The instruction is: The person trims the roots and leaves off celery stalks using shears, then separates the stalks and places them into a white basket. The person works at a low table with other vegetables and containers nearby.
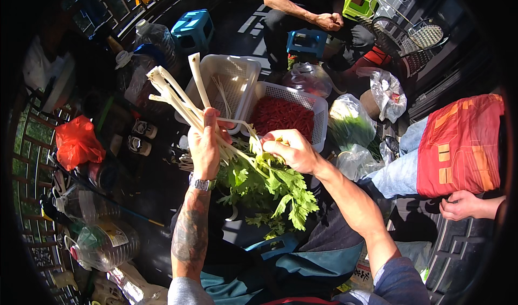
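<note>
My left hand (207, 143) grips a bunch of celery (178, 98) by its pale stalks, cut ends up and to the left. Its green leaves (283, 183) hang down towards my lap. With thumb and bent fingers, my right hand (293, 149) pinches a leafy part of one stalk. Just beyond the bunch stand two white perforated plastic baskets. The left basket (247, 68) holds a few thin pale stalks (221, 92). Red chilli peppers (283, 116) fill the bottom of the right basket (321, 123).
A person (307, 5) sits opposite; another person's hand (461, 206) is at right. Plastic bags with greens (351, 118) lie right of the baskets. Blue stool (192, 27), shoes (139, 145), a red bag (79, 143) and large plastic bottles (107, 244) stand at left.
</note>
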### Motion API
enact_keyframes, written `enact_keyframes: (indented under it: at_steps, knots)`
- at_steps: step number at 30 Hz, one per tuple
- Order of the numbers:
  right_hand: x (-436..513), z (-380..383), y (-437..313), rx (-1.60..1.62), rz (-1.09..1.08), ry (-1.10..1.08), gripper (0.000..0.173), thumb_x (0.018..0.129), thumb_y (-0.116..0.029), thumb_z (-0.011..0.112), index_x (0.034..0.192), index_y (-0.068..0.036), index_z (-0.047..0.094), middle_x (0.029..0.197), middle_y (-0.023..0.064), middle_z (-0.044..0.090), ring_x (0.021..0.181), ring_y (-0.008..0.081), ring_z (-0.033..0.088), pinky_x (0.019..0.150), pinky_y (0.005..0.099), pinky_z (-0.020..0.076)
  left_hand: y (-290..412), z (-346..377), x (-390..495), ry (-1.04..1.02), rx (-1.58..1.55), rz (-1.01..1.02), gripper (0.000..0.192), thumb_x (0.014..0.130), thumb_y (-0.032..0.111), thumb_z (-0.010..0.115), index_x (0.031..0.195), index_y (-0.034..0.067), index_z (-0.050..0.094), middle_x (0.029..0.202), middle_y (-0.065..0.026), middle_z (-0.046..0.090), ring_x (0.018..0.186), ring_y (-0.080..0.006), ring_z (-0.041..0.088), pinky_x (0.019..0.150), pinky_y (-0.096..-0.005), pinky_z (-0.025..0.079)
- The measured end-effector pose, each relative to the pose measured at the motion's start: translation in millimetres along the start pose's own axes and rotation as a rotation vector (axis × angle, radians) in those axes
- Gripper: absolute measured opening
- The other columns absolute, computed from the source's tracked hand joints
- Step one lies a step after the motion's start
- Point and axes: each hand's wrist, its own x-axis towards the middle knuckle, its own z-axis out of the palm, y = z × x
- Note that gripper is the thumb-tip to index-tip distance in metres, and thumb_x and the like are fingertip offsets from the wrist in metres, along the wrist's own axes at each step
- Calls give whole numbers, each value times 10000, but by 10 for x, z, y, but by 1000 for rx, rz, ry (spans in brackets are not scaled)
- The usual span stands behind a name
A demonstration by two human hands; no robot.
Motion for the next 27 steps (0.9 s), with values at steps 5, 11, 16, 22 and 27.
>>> enact_keyframes:
  at_steps: [5, 11, 16, 22, 27]
  knots:
    - [-5, 4, -26, -66, -82, 15, 188, 878, -187, 638, 881, -4, 684, 732, -30, 635, 643, 23, 525, 584, 214, 410, 22, 17, -17, 15, 7, 12, 364, 974, 404, 576, 1005, 41, 575, 710, -89, 643, 491, -105, 540, 460, -222, 431]
    - [6, 57, 29, -45, -122, 28, 225, 869, -211, 661, 868, 14, 670, 750, 22, 662, 687, 50, 563, 609, 243, 440, -53, -32, -42, 9, 30, 58, 375, 967, 416, 586, 1011, 43, 581, 710, -69, 638, 508, -94, 534, 469, -219, 427]
    - [-17, 33, -10, -173, -172, 145, 252, 855, -254, 600, 823, -4, 612, 645, 68, 590, 587, 123, 537, 533, 309, 426, -16, 36, -59, 85, 120, 25, 383, 976, 437, 562, 1015, 57, 596, 704, -58, 623, 505, -79, 507, 463, -202, 401]
    - [-407, 219, -6, -114, -185, 510, 240, 821, -186, 632, 693, -43, 489, 624, 35, 550, 576, 97, 550, 519, 288, 422, 3, 169, -320, -49, -16, 34, 346, 983, 413, 560, 1007, 67, 569, 696, -21, 547, 524, -84, 503, 459, -209, 406]
    - [-361, 40, 598, 136, -66, 719, 228, 854, -248, 562, 757, -46, 520, 669, 39, 527, 615, 130, 488, 570, 326, 392, 411, -128, -513, 16, -248, 218, 336, 991, 385, 552, 1024, 51, 555, 719, -50, 570, 552, -114, 529, 500, -248, 442]
